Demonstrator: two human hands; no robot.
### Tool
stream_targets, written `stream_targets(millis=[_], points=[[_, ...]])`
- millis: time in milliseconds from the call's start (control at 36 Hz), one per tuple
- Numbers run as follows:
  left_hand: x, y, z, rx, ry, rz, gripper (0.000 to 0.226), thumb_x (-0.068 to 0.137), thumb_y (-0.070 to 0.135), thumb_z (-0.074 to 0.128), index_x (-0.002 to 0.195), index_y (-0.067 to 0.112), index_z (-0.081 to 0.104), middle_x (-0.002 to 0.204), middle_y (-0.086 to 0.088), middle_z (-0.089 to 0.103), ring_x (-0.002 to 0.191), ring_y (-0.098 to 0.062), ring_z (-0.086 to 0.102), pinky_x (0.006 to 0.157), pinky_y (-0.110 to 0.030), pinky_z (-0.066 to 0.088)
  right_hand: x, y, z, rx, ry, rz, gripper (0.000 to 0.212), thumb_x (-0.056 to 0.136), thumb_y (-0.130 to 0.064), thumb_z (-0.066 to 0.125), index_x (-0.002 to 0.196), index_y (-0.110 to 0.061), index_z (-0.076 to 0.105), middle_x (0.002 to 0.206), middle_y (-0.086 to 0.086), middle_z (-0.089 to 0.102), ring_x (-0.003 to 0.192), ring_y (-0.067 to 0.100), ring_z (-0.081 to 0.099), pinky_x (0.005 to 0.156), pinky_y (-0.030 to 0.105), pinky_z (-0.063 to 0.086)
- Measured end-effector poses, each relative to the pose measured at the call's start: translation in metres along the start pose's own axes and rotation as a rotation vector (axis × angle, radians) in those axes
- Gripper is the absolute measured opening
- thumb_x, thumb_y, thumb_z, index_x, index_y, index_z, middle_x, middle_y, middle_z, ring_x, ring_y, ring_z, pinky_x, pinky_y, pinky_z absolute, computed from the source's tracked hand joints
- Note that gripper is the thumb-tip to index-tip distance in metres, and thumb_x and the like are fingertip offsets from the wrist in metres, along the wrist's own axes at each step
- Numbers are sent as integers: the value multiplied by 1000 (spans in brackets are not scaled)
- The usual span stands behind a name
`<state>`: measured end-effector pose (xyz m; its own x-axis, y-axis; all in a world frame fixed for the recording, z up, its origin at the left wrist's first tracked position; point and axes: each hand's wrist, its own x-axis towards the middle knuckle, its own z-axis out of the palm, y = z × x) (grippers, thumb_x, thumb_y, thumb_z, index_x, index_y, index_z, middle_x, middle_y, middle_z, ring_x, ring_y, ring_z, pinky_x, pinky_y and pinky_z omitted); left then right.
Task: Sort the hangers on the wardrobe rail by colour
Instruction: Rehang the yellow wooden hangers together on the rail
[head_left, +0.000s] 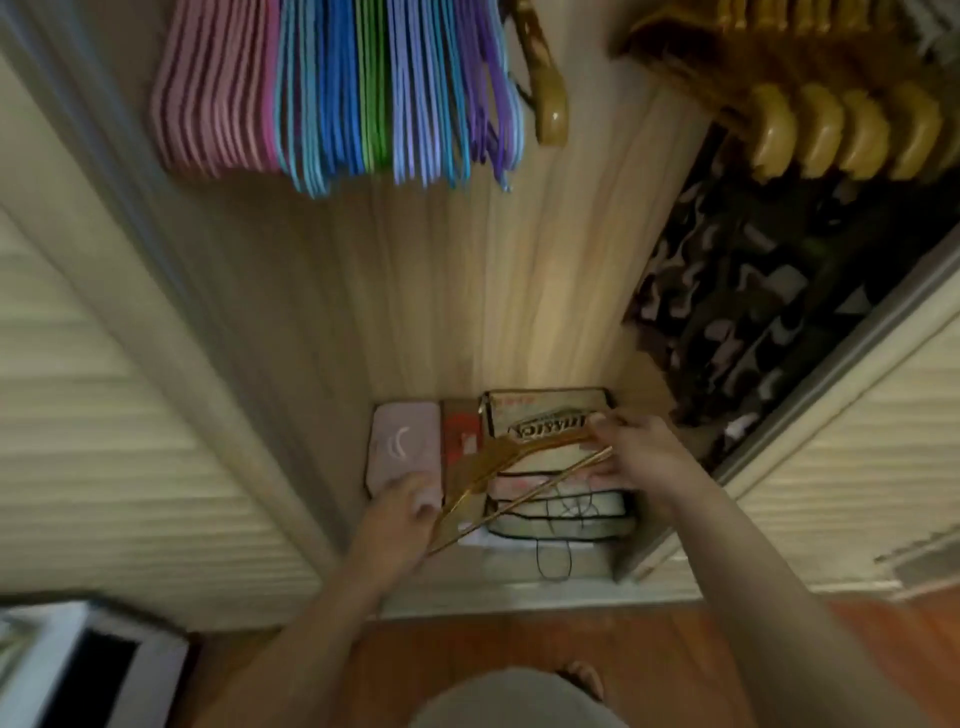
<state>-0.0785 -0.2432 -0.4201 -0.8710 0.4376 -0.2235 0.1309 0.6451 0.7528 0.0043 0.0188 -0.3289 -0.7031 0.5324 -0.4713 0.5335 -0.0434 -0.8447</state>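
Gold hanger (519, 475) held low at six o'clock, over folded stacks (558, 512): left hand (402, 512) gripping one end, right hand (636, 452) pinching the other. Could snag the loose black cord (553, 558) when lifted toward the gold group (841, 130) at one o'clock.

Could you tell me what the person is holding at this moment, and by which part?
Both hands hold a golden-brown wooden hanger: the left hand at its lower end, the right hand at its upper end.
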Motion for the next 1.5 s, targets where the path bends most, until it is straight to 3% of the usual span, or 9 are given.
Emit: stream_targets(millis=[167,306,417,583,694,889,1028,1250,1500], points=[[-18,-94,7,14,-48,-340,48,96,32,69,140,17,57,141,-7,55,133,-29,50,110,-42,44,-29,31,1,-1,-334,-44,25,105,-26,51,120,-10,63,105,11,77,89,36,75,89,48,59],[-38,-106,-8,-483,-272,-469,33,93,20,69,108,-9,72,102,-31,72,90,-31,68,83,-38,50,-27,28,-15,90,-418,-113,26,103,-19,49,121,-4,61,111,21,74,76,34,74,69,36,62],[-51,-101,-11,-833,-349,-557,48,103,36,58,116,-9,64,97,-26,68,91,-34,67,76,-37,56,-17,31,-35,210,-392,-127,32,96,-22,53,121,-3,61,111,25,72,68,31,72,66,35,61],[-55,-65,-22,-810,-410,-433,31,91,25,63,107,-1,66,93,-20,73,80,-27,74,69,-36,57,1,54,-34,340,-169,13,22,104,-20,53,121,-9,61,106,13,75,78,22,75,71,32,59],[-45,-43,-11,-921,-429,-451,24,103,20,55,122,5,60,120,-22,72,111,-37,71,77,-50,62,9,76,-17,138,-7,119,29,99,-11,60,127,-8,57,116,17,70,90,25,74,82,40,60],[-28,0,32,-1093,-322,-506,32,97,22,66,123,4,61,117,-12,68,112,-33,68,87,-53,59,-29,68,29,-44,-458,130,32,99,-34,63,129,-23,63,129,-2,66,111,21,69,93,42,59],[-20,46,46,-1121,-279,-407,17,102,21,62,104,6,69,108,-21,74,108,-34,72,100,-47,57,-50,60,38,-154,-625,29,24,99,-37,62,123,-33,62,125,-4,66,114,15,66,89,36,59],[-2,95,50,-586,-262,-241,24,104,37,58,121,21,60,122,2,67,114,-17,65,95,-37,57,-43,50,34,-102,-223,-69,17,100,-25,57,105,-11,65,90,4,69,61,18,63,53,32,46],[-11,215,-80,-190,113,488,29,101,6,56,110,31,65,111,18,67,105,8,62,84,-8,49,-40,-39,-30,-11,85,-218,20,102,-25,58,110,-8,65,87,8,67,61,18,66,65,36,57]])
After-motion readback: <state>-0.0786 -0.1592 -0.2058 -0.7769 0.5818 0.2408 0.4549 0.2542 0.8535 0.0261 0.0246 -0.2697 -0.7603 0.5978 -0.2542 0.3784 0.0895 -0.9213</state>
